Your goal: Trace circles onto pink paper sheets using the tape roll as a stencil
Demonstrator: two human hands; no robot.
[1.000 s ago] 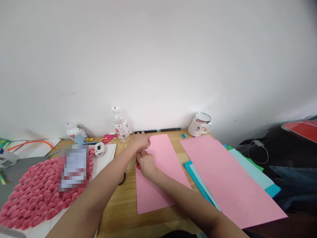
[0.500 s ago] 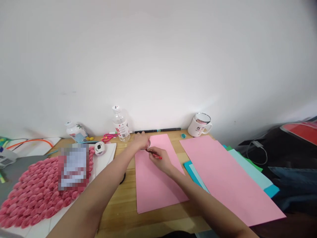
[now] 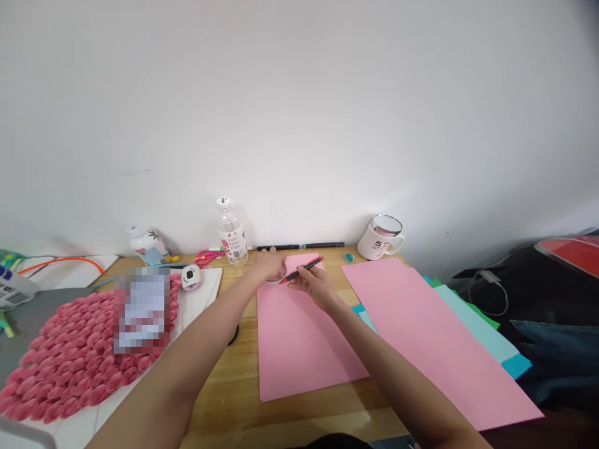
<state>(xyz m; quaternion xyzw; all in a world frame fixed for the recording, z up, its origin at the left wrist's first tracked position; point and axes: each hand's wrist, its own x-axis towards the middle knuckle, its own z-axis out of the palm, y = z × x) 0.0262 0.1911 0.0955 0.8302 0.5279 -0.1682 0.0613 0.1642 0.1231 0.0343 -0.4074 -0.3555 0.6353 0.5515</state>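
Observation:
A sheet of pink paper point(image 3: 304, 349) lies lengthwise in front of me on the wooden table. Near its far end, my left hand point(image 3: 269, 265) holds a small round ring-like thing point(image 3: 282, 273) down against the paper; the fingers partly cover it, and I cannot tell its kind. Just right of it, my right hand point(image 3: 314, 287) grips a black pen point(image 3: 304, 269) with red ends. One red end of the pen is close to the ring's edge, while the other points up and to the right.
More pink paper point(image 3: 435, 337) lies at right over blue and green sheets. Along the wall stand a clear bottle point(image 3: 234, 240), a white mug point(image 3: 380, 240) and black pens point(image 3: 299, 246). At left are pink scissors point(image 3: 208, 255) and a mat of pink rosettes point(image 3: 79, 355).
My right hand has turned and shifted slightly right, so the pen's rear end has swung from low right to up right. My left hand stays on the round thing.

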